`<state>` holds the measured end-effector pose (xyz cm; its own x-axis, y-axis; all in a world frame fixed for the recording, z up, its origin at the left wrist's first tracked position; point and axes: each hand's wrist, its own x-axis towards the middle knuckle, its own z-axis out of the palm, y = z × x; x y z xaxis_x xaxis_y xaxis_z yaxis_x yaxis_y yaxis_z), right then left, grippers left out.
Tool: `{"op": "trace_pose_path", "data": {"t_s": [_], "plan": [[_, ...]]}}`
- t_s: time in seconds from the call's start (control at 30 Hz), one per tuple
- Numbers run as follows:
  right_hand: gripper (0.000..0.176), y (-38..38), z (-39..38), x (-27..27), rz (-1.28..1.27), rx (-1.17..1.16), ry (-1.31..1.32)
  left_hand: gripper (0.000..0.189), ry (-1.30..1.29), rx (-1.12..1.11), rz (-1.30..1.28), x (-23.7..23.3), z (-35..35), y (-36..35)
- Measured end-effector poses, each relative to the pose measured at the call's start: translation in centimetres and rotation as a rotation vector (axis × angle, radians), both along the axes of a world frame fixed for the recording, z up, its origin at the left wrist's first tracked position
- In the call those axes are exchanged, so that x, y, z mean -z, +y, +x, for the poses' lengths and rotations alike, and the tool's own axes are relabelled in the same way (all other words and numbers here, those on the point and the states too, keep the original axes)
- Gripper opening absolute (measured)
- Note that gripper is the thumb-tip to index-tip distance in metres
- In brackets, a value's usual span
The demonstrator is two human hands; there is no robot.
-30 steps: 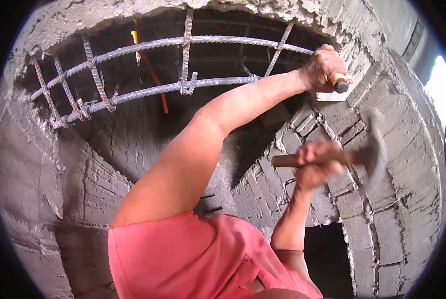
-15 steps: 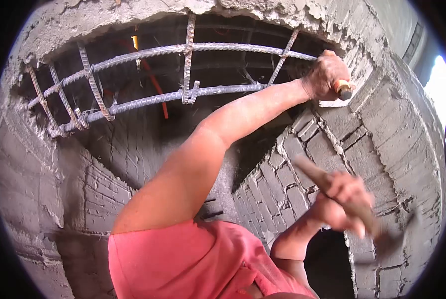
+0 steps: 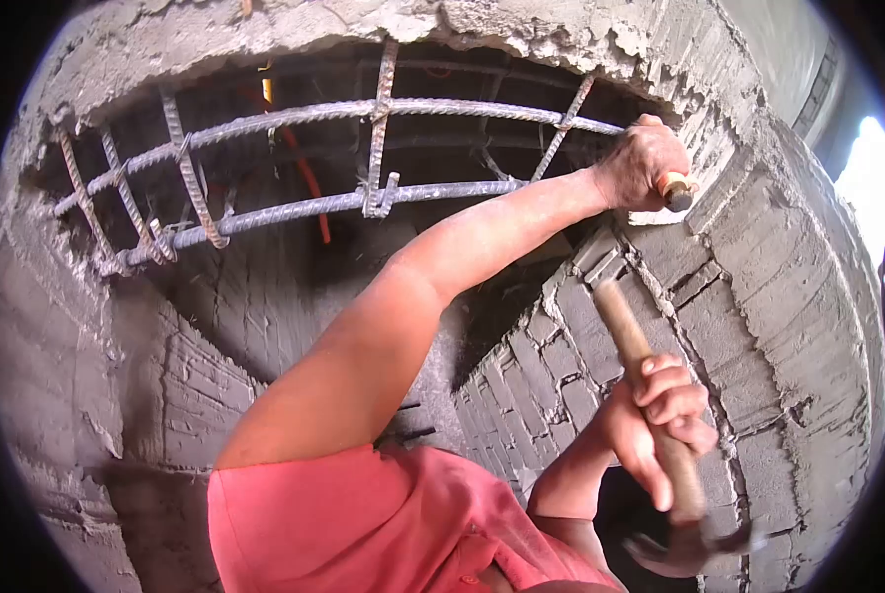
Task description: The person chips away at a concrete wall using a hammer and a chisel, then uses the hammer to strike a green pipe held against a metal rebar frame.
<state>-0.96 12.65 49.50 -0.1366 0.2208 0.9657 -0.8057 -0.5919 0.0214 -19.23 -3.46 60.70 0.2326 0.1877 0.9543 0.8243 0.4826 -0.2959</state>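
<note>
Jagged concrete [image 3: 561,24] backs the left grip [image 3: 645,163], clamped on a chisel-like tool [image 3: 677,193]; a hammer [image 3: 684,486] the right grip [image 3: 657,417] clasps could, if misaimed, strike the left.

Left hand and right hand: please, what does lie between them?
In the head view, grey brickwork shows between the left hand and the right hand; the hammer's handle juts partway into that stretch.

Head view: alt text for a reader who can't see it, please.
A person's right hand grips a hammer, its head lowest in view, while the left hand holds a mostly hidden tool by rough concrete. Exposed rebar crosses the upper view; brickwork lies below.
</note>
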Motion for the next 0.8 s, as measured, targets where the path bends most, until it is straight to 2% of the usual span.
{"op": "trace_pose_path", "data": {"t_s": [0.03,0.1,0.13,0.2,0.23,0.3,0.37,0.43,0.5,0.53,0.57,0.6,0.63,0.7,0.77,0.8], "plan": [[0.06,-0.1,-2.6,1.3,0.014,0.036,0.108,0.033,-0.002,-0.001,-0.001,-0.1,0.0,0.0],[0.056,-4.5,-5.2,2.7,0.373,0.278,-0.957,0.029,0.05,0.003,0.014,-0.1,-0.5,0.1],[0.062,-4.3,-6.2,2.6,0.328,-0.119,-0.851,0.028,0.015,-0.019,-0.003,0.6,-0.4,0.3],[0.066,-2.8,-6.3,2.3,0.263,-0.188,-0.774,0.027,0.039,-0.069,-0.026,-1.1,-0.8,-0.9],[0.07,-1.2,-4.8,3.3,0.201,-0.234,-0.758,0.027,0.023,-0.042,-0.003,-0.3,-0.5,-0.4],[0.075,0.4,-2.9,2.2,0.145,-0.28,-0.323,0.026,0.03,-0.02,0.013,-0.6,-0.3,-0.3],[0.078,0.1,0.5,-0.4,0.02,-0.024,-0.107,0.025,-0.029,-0.037,-0.032,-0.2,0.2,-0.5],[0.071,-0.8,-2.8,1.5,0.026,0.064,0.021,0.023,-0.02,-0.027,-0.015,-0.4,0.0,-0.4],[0.051,-5.2,-7.0,3.6,0.101,-0.008,-1.214,0.022,0.043,-0.064,-0.03,-0.3,-0.3,-0.4],[0.054,-4.6,-7.9,3.4,0.437,-0.103,-0.767,0.022,0.024,-0.079,-0.018,0.3,-0.3,-0.3],[0.054,-4.2,-7.5,3.4,0.433,-0.105,-0.76,0.022,0.041,-0.107,-0.011,-0.4,-0.7,-0.7],[0.058,-4.1,-6.2,2.4,0.377,-0.086,-0.752,0.021,0.054,-0.103,-0.021,-1.4,-0.7,-1.2],[0.062,-3.1,-3.7,3.0,0.323,-0.054,-0.79,0.021,0.025,-0.081,-0.024,-0.3,-0.5,-0.8],[0.07,-2.2,-2.3,3.4,-0.082,-0.381,-0.698,0.02,0.002,-0.155,-0.02,-0.5,0.0,-0.7],[0.073,-0.5,-0.9,1.6,0.124,-0.095,-0.295,0.02,-0.034,-0.104,-0.009,-0.3,-0.1,-0.7],[0.074,-0.9,-0.9,1.0,0.037,-0.045,-0.211,0.021,-0.043,-0.113,-0.012,-0.3,0.1,-0.8]]}}
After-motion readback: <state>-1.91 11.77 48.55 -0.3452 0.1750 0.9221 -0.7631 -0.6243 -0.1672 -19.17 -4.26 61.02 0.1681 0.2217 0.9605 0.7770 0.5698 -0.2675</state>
